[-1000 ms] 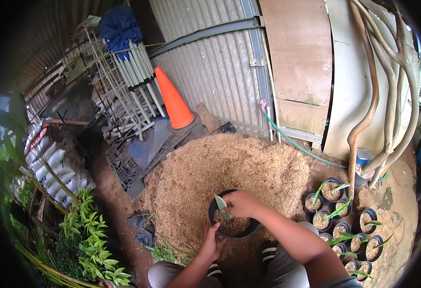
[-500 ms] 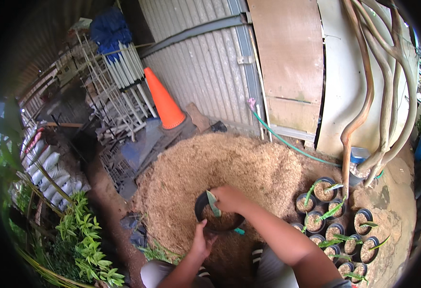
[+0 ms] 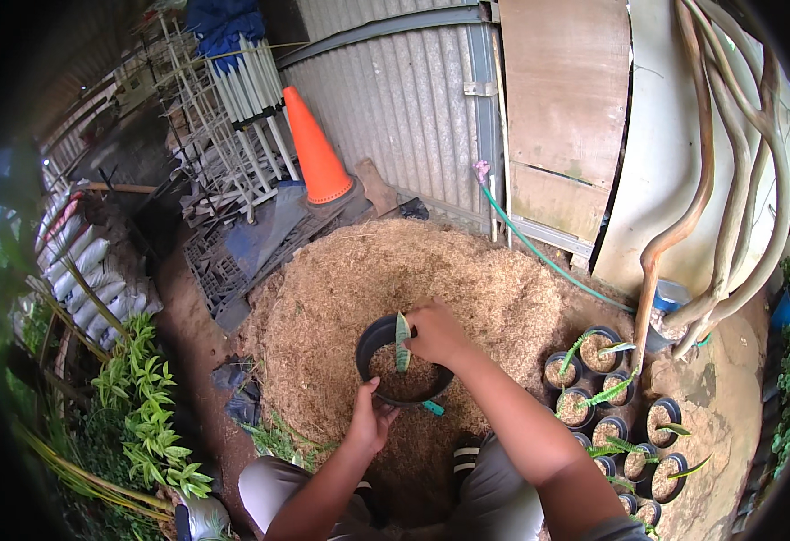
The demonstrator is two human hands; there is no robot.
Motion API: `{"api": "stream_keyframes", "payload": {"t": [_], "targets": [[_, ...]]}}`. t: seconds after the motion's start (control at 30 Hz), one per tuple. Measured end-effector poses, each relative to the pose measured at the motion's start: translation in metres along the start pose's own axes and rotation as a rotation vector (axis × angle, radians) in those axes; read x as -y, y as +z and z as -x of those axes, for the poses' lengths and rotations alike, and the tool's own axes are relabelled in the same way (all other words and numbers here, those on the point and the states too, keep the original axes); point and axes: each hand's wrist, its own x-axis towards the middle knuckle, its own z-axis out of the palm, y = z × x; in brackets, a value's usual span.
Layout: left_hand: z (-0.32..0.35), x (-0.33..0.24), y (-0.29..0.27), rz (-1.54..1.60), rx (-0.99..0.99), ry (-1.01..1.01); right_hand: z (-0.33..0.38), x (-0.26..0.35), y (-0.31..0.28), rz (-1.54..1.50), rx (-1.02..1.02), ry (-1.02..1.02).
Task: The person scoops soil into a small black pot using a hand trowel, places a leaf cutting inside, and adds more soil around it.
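Observation:
My left hand [image 3: 373, 420] is closed on the lower left side of a round black plant pot [image 3: 370, 341], its thumb at the rim and its other fingers underneath. Brown loose filling [image 3: 410, 382] lies inside the pot. An upright pointed green leaf cutting [image 3: 403, 350] with pale edges stands in this filling. Over the pot's far right rim, my right hand [image 3: 436, 334] has its fingers curled in against the leaf's right edge. Its fingertips are partly hidden. Below the pot, a small teal piece [image 3: 433, 408] shows; its kind is unclear.
The pot is above a large heap of tan shavings or husk [image 3: 341, 270]. Several small black pots with cuttings [image 3: 607, 389] stand at right. Behind the heap are an orange cone [image 3: 315, 158], a green hose [image 3: 539, 248] and a corrugated wall [image 3: 395, 99]. Leafy plants [image 3: 147, 406] grow at left.
The view has tilted, so the surroundings sit lower or shifted in the picture. The leaf now stands more upright in the pot, and my right hand is slightly farther toward the far rim.

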Motion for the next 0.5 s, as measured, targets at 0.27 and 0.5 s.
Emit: {"api": "stream_keyframes", "payload": {"t": [0.27, 0.5], "targets": [[-0.043, 0.078, -0.07, 0.102, 0.021, 0.106, 0.007, -0.025, 0.098, -0.144, 0.169, 0.256], [-0.027, 0.201, -0.169, 0.271, -0.094, -0.19, 0.118, -0.046, 0.258, -0.27, 0.47, 0.501]]}}
